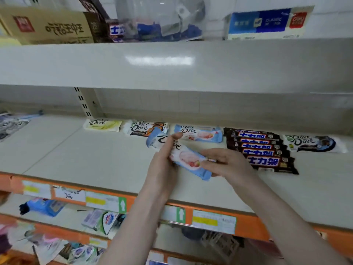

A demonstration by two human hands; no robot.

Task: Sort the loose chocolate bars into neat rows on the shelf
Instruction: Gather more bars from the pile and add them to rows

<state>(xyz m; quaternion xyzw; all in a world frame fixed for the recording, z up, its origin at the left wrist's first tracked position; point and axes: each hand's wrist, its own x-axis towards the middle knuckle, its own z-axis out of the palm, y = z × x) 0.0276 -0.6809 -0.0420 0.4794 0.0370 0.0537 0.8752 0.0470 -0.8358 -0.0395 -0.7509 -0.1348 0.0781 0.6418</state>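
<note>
Both hands hold a light-blue Dove strawberry bar [188, 158] above the middle of the cream shelf [76, 155]. My left hand [164, 161] grips its left half, thumb across the logo. My right hand [227, 164] pinches its right end. Along the back of the shelf lie a yellow Dove bar [103, 124], a brown-and-orange Dove bar [141, 128], another blue strawberry Dove bar [200, 133], a row of several dark Snickers bars [261, 150] and a white-and-black Dove bar [313, 143].
An upper shelf [172, 64] overhangs, carrying a tan carton [47, 25], a clear bag and a blue box [267, 22]. The orange front rail [246, 224] bears price labels. Lower shelves hold soap packs and other goods. A printed packet [11, 125] lies far left.
</note>
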